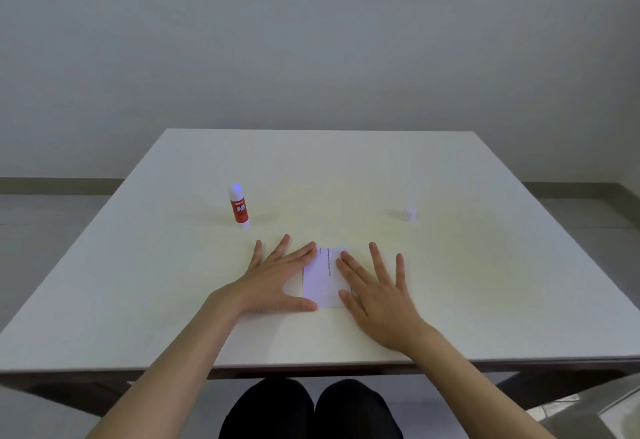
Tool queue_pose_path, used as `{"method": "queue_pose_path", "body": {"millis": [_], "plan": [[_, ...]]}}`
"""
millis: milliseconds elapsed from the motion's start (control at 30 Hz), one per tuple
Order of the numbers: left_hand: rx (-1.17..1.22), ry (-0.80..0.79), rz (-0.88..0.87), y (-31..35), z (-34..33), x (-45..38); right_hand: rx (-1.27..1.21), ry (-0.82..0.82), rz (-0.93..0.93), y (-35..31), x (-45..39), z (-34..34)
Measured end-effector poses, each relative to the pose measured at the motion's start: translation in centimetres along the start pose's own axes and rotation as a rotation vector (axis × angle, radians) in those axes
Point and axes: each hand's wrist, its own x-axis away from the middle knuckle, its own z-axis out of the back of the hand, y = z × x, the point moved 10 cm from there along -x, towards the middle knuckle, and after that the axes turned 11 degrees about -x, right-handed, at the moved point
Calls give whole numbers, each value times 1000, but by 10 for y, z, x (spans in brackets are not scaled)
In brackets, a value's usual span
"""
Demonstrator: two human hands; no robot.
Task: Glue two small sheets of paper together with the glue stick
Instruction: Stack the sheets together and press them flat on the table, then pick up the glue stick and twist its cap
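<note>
Two flat hands are pressing down on a small white paper (325, 279) near the front middle of a white table (485, 265). Only one sheet is showing from above, so I cannot tell whether a second one is lying under it. A thin line of small print is running along its length, too tiny to read.

The left hand (277, 283) is lying palm down with its fingers spread; its forefinger and thumb are touching the left edge of the paper, and the other fingers are resting on the bare table beside it. It is gripping nothing. The right hand (377, 296) is also lying open and flat, its inner fingers covering the right part of the paper while the outer ones are spreading onto the table. It too is gripping nothing.

Beyond the left hand, a red glue stick (239, 208) is standing upright on the table, well apart from the paper, uncapped, with a bluish tip showing at the top. A small white cap (410, 213) is sitting on the table far off to the right, beyond the right hand. Dark trousers (311, 411) are showing below the table's front edge, and a plain grey wall (311, 40) is rising behind the table.
</note>
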Motion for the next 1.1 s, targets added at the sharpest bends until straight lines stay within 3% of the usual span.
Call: {"method": "queue_pose_path", "body": {"millis": [333,467,533,667,767,867,1000,1100], "plan": [[100,82,-12,-6,1,1,-9,47,-41,4,-1,0],[217,137,-20,-6,6,3,-157,7,-58,4,1,7],[476,303,8,-13,25,9,-274,69,-119,17,-5,26],[843,967,284,-64,72,51,-365,413,-354,88,-36,76],[926,1183,550,-103,71,71,-373,536,-505,129,-48,87],[898,1124,722,-130,61,66,-372,566,-583,141,-46,79],[888,921,730,-144,50,32,-364,609,-488,126,-43,78],[851,901,730,-147,53,23,-326,666,-372,106,-41,85]]}}
